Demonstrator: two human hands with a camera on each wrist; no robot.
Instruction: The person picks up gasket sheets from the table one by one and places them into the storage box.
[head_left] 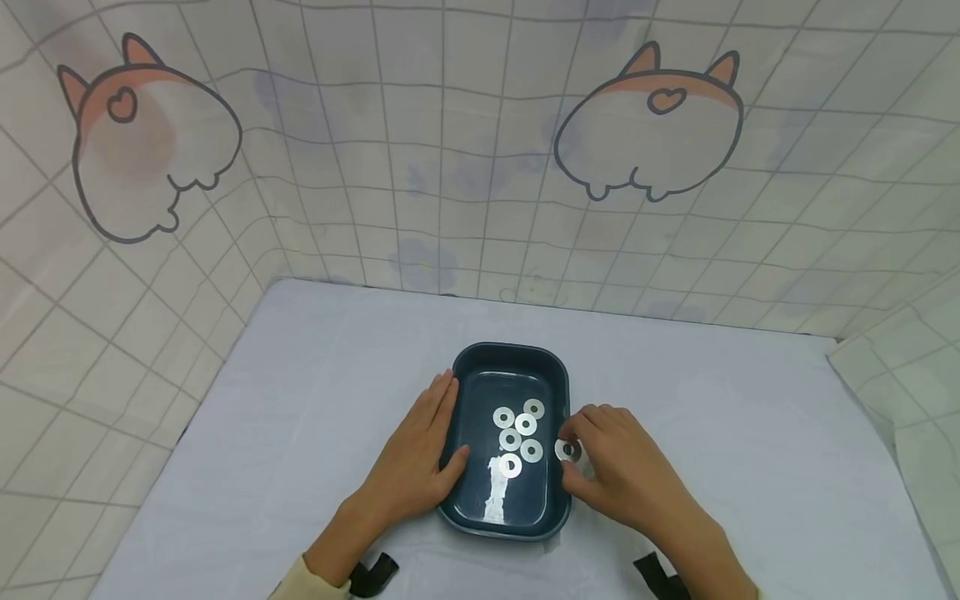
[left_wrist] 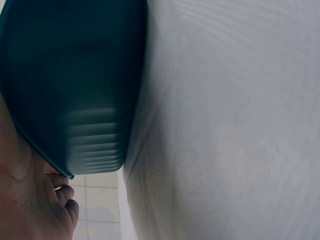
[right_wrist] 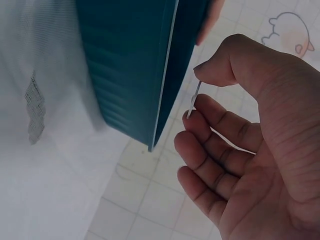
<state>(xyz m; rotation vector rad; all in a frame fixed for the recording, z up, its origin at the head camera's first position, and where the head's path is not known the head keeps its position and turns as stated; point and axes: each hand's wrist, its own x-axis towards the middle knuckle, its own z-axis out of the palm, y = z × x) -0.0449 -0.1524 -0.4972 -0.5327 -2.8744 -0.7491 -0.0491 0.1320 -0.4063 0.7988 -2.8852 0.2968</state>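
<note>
A dark blue rectangular tray holds several flat silver washers, grouped toward its middle and right, two or more overlapping. My left hand rests along the tray's left rim with fingers straight and thumb reaching over the inside. In the left wrist view, the palm lies against the rim of the tray. Over the right rim, my right hand pinches one washer between thumb and fingertips. That washer shows edge-on in the right wrist view, above the rim's level, with the other fingers loosely bent.
A white cloth covers the table under the tray. Behind and at both sides hang white gridded curtains with cartoon animal prints. Black straps lie near both wrists.
</note>
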